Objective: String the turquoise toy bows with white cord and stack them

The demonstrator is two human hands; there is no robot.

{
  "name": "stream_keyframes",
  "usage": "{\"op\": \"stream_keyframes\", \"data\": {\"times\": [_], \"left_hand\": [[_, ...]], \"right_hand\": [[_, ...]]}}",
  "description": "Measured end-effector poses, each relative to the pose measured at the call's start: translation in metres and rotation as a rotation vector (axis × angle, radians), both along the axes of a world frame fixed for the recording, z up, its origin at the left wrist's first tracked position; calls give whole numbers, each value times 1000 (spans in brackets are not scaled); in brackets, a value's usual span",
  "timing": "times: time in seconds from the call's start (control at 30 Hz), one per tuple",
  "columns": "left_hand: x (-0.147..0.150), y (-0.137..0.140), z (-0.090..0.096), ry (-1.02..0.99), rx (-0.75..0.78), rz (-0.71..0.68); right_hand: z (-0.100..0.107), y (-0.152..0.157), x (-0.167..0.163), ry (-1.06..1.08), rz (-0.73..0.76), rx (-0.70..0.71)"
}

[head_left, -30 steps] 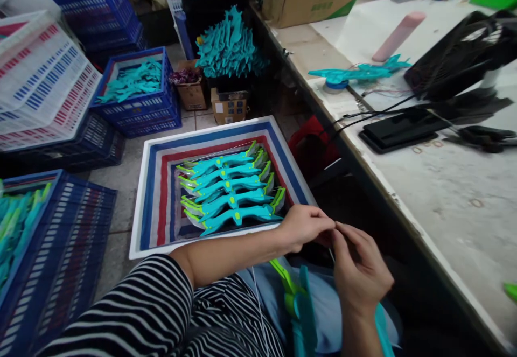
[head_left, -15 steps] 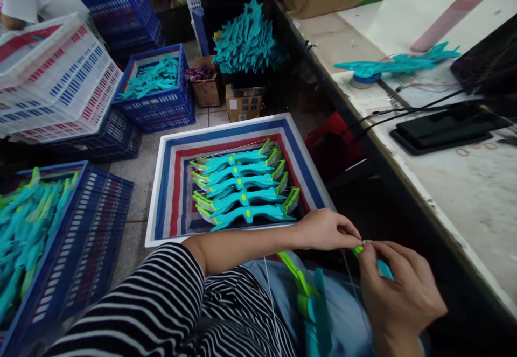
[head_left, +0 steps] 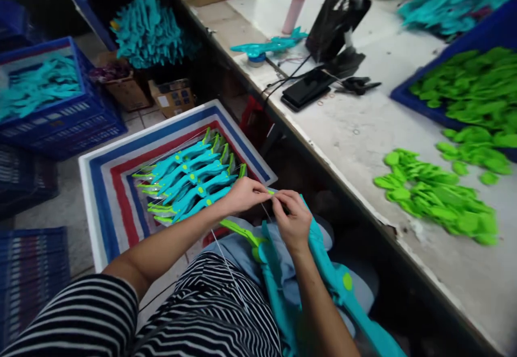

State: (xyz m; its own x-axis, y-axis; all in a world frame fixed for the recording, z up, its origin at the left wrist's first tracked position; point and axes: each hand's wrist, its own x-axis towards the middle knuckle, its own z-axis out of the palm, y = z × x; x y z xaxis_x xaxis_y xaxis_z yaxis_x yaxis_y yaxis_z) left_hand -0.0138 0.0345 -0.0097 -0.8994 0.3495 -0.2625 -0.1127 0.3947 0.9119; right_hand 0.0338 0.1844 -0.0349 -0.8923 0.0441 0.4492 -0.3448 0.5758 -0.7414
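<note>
My left hand and my right hand meet above my lap, their fingertips pinched together at the green tip of a turquoise toy bow. A thin white bow string hangs down from the fingers, which cover most of the spot. Turquoise bow parts lie over my thighs: a long limb with a green dot to the right, and a piece with a green arm to the left. Whether these are one bow or two I cannot tell. Finished-looking strung bows lie in a row in the striped, white-rimmed tray.
On the right is a workbench bearing a heap of green pieces, a blue crate of more green pieces, a black phone and a pink cylinder. Blue crates with turquoise parts stand left. A turquoise pile stands behind.
The view has swung to the right, bringing the green pieces on the bench into sight. Both hands are still pinched together at the bow's green tip.
</note>
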Motion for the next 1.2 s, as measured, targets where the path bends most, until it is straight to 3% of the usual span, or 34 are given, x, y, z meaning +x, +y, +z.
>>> {"op": "stream_keyframes", "data": {"times": [0.2,0.3,0.47,0.57,0.6,0.67,0.73,0.77,0.8,0.87,0.93,1.0,1.07,1.2], "left_hand": [[1,-4,4,-16,21,-97],[3,-5,1,-36,30,-79],[6,3,2,-36,59,-28],[5,-8,11,91,47,-30],[5,-19,14,149,41,30],[12,-52,15,265,-4,288],[29,-91,8,355,-133,599],[43,-107,1,377,-224,675],[60,-120,-8,369,-308,613],[97,-126,-28,376,-332,243],[131,-108,-47,484,-236,-183],[151,-74,-62,697,-161,-508],[157,-37,-70,930,-166,-687],[143,22,-72,1189,-333,-851]], "right_hand": [[-2,-2,4,17,-4,-59],[-6,-3,4,51,10,-4],[-9,-4,4,76,-101,71],[-3,17,21,48,-90,105],[-3,31,33,38,-114,141],[-6,67,63,-2,-229,262],[-17,105,99,-92,-335,415],[-25,120,117,-162,-350,482],[-34,132,133,-226,-344,531],[-48,143,156,-333,-313,583],[-55,142,164,-399,-300,578],[-51,138,160,-473,-295,512],[-39,138,149,-612,-224,372],[-11,152,129,-968,106,-46]]}}
